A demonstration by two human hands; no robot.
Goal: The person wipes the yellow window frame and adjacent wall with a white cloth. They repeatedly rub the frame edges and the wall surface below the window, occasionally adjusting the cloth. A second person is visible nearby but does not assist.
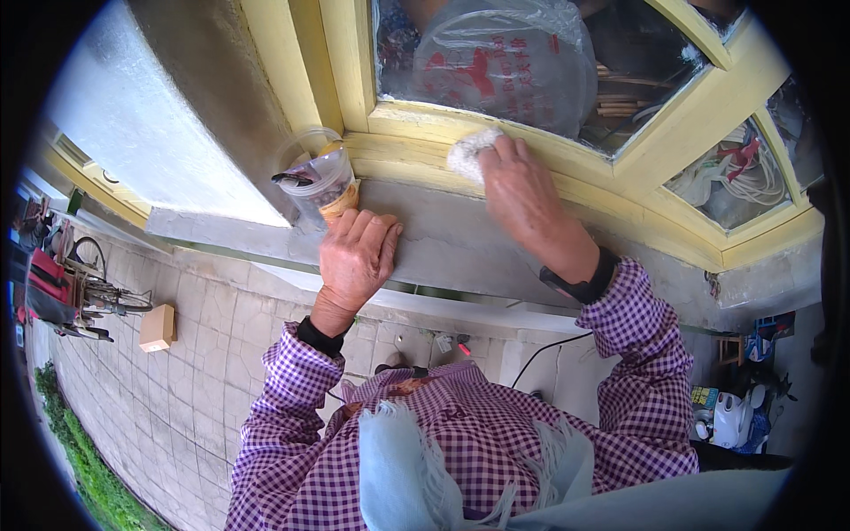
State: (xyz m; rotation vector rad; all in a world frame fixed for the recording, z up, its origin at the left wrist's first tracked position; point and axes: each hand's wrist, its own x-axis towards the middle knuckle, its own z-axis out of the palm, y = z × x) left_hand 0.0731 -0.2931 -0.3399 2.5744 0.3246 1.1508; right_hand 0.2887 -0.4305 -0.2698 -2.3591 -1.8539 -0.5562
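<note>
My right hand (527, 199) presses a bunched white cloth (475, 156) against the lower rail of a yellow wooden window frame (398, 146). The cloth looks rough and fluffy, and part of it is hidden under my fingers. On the grey ledge (434, 221) below the window rests my left hand (356, 254), fingers bent over the surface and thumb apart, with nothing seen in it. Just beyond those fingers stands a clear plastic cup (326, 177) with an orange label. Something dark-handled sticks out of the cup, beside other small things I cannot make out.
A grey wall corner (212, 106) juts out left of the cup. Behind the window glass lies a filled plastic bag (505, 71). Below the ledge, a paved yard holds a cardboard box (158, 328) and a bicycle (97, 296). A black cable (544, 350) runs near my right sleeve.
</note>
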